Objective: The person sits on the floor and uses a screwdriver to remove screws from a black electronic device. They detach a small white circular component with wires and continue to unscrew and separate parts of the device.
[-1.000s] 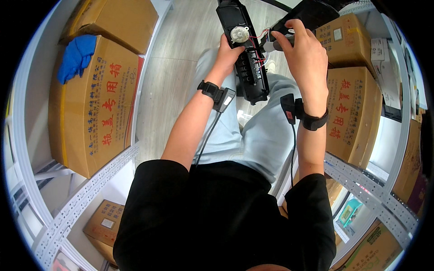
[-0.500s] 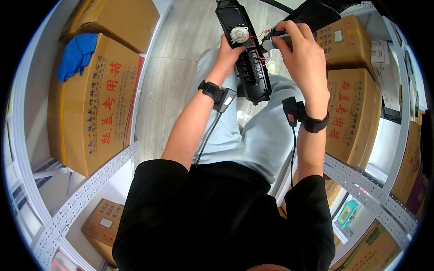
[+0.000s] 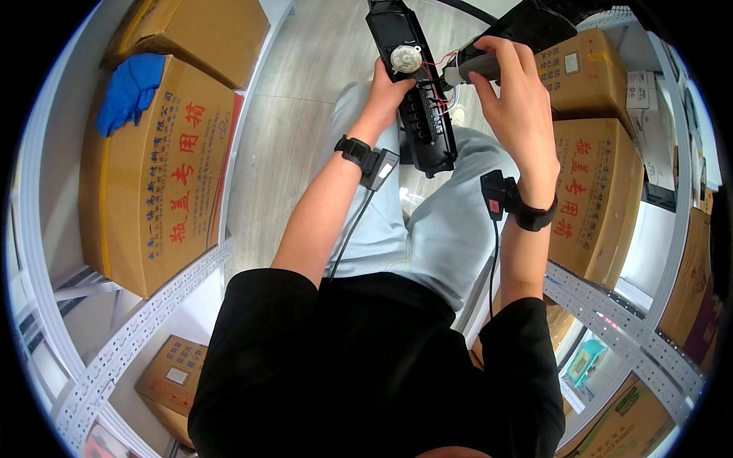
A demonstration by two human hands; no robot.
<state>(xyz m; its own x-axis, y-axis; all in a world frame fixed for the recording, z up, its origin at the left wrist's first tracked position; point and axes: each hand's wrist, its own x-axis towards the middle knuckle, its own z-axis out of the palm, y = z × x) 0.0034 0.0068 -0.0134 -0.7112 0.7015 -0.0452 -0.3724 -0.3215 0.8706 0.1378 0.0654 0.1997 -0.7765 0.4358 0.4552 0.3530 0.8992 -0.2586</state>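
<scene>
A long black plastic casing (image 3: 437,155) is held over the floor and my knees, tilted with its far end to the left. My left hand (image 3: 386,98) is closed on its left edge, thumb across the top. Beside that thumb a round whitish part (image 3: 406,59) sits on the casing, and thin red and white wires (image 3: 446,96) run off its right side. My right hand (image 3: 521,99) grips a grey electric screwdriver (image 3: 482,69), whose pale front end points left at the casing. Where its tip meets the casing is too small to tell.
Cardboard boxes (image 3: 164,183) fill the metal shelf on the left, with a blue cloth (image 3: 131,91) on one. More boxes (image 3: 592,195) stand on the right shelf (image 3: 611,324). A black object (image 3: 527,34) lies beyond my right hand. Cables hang from both wrist straps.
My right hand and the screwdriver have shifted slightly, and more of the grey body shows between the fingers. The casing and my left hand are almost unmoved.
</scene>
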